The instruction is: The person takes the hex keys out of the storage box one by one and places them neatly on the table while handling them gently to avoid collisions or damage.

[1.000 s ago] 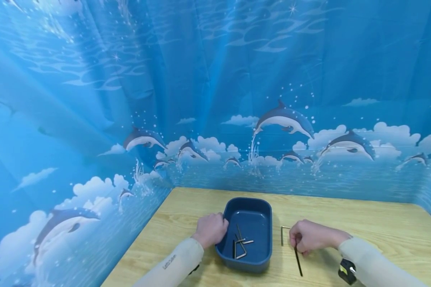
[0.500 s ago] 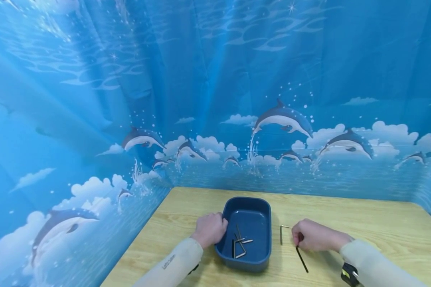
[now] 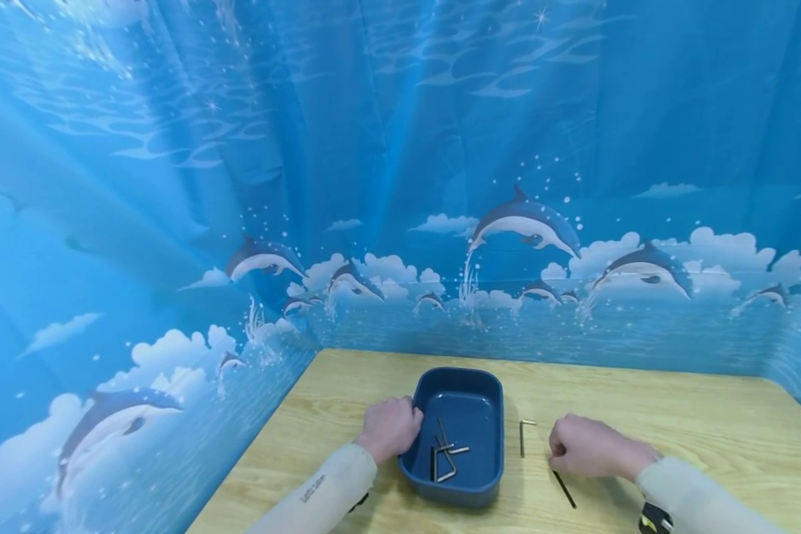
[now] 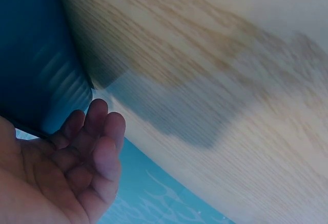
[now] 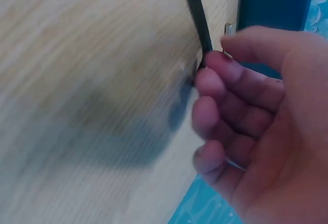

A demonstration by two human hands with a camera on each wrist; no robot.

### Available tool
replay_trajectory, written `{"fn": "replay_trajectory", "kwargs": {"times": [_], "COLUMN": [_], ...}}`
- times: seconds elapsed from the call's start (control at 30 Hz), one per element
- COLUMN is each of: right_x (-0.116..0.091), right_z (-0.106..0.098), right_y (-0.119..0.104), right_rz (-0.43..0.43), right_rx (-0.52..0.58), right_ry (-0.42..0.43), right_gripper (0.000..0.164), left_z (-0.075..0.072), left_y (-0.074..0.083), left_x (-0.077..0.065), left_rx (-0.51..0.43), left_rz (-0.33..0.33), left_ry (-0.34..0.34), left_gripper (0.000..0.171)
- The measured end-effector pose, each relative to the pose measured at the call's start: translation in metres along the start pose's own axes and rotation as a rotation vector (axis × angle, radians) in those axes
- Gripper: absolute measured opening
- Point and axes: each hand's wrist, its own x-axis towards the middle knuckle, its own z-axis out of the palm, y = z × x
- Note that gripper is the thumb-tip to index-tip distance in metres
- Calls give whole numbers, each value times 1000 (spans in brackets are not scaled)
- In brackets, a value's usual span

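A dark blue rectangular box [image 3: 485,487] stands on the table with several L-shaped hex keys [image 3: 449,466] lying in its near left part. My left hand [image 3: 391,428] grips the box's left rim, its fingers bent against the outer wall in the left wrist view. To the right of the box, my right hand [image 3: 590,446] is low over the table, fingers curled, pinching one end of a black hex key [image 3: 564,491]. The key's long arm sticks out toward me; its bent end is hidden by the fingertips. A brassy hex key [image 3: 523,439] lies between box and right hand.
The light wood table [image 3: 347,378] ends at a blue curtain [image 3: 400,185] printed with dolphins, hanging behind it and along the left side. A dark wrist device [image 3: 656,518] shows beneath the right sleeve.
The right hand has shifted slightly right, away from the brassy key. The black key's near end has swung to the right. The left hand and box stay in place.
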Motion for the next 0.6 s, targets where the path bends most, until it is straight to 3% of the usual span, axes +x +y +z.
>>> {"fn": "replay_trajectory", "kwargs": {"times": [0.27,0.6], "right_x": [-3,6], "right_z": [5,13], "right_y": [-7,-6], "right_rz": [35,112], "right_rx": [8,-40], "right_ry": [-36,42], "right_gripper": [44,49], "left_z": [-1,2], "left_y": [0,-2], "left_x": [1,1], "left_rx": [-7,11], "left_rz": [-5,13], "left_ry": [-7,23], "left_gripper": [38,37]}}
